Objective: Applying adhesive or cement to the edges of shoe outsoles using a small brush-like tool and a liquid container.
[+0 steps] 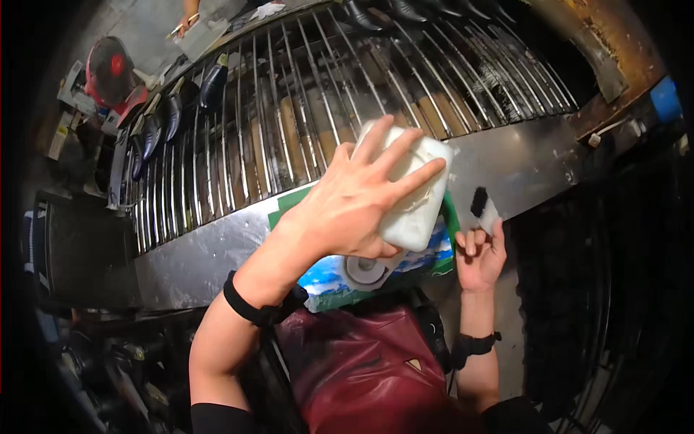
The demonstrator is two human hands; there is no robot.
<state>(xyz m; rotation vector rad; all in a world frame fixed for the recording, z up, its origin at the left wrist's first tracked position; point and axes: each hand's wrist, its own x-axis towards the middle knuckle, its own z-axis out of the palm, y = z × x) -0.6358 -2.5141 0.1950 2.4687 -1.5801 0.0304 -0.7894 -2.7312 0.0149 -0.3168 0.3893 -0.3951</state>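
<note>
My left hand (354, 195) spreads its fingers over a white, rounded rectangular block or tub (426, 206), gripping it at a tilt; whether it is hollow does not show. Beneath lies a green, blue and white printed sheet or bag (401, 271), with a pale round ring-shaped thing (365, 271) on it, partly covered by the block. Palm up at the right, my right hand (481, 264) has its fingers curled. Its thumb and fingertips seem to pinch the end of a small brush (491, 215) with black bristles and a whitish handle, over the metal ledge.
Beyond the metal ledge (199, 249) runs a rack of metal bars (267, 126). Black shoes (173, 116) hang at its left, with more along the far side. A red fan (108, 69) stands at the far left. Another person's hand (189, 22) shows at the far edge.
</note>
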